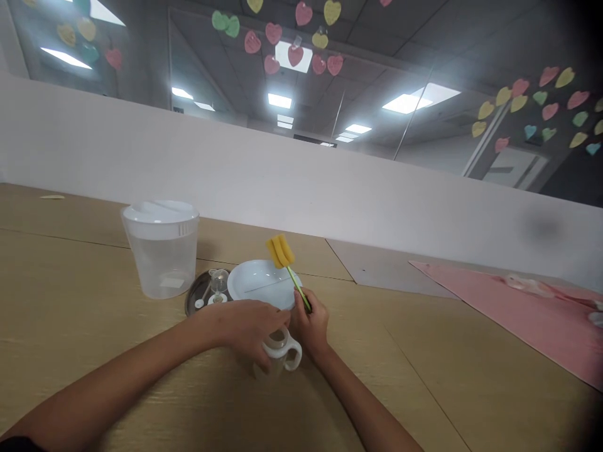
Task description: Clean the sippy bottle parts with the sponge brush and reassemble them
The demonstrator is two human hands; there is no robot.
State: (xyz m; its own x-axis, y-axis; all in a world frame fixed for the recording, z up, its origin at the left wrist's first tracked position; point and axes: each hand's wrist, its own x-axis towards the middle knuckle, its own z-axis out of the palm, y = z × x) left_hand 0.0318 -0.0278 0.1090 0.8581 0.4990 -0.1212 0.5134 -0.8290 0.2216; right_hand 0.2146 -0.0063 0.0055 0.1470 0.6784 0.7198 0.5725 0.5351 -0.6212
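Your left hand [249, 323] clasps the white-handled clear mug [281, 351] from above, just six-o'clock-side of the white bowl [257, 274]; your right hand [311, 321] pinches the sponge brush [281, 252], head toward twelve. Step looks like readying brush and mug; next move probably calls for lining them up. Wood-grain tabletop [367, 389]; lidded pitcher [162, 254] at ten; white wall [282, 179] behind.

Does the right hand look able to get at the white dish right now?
Probably yes: the white dish sits close to the right hand, though the sponge brush occupies that hand's grip.
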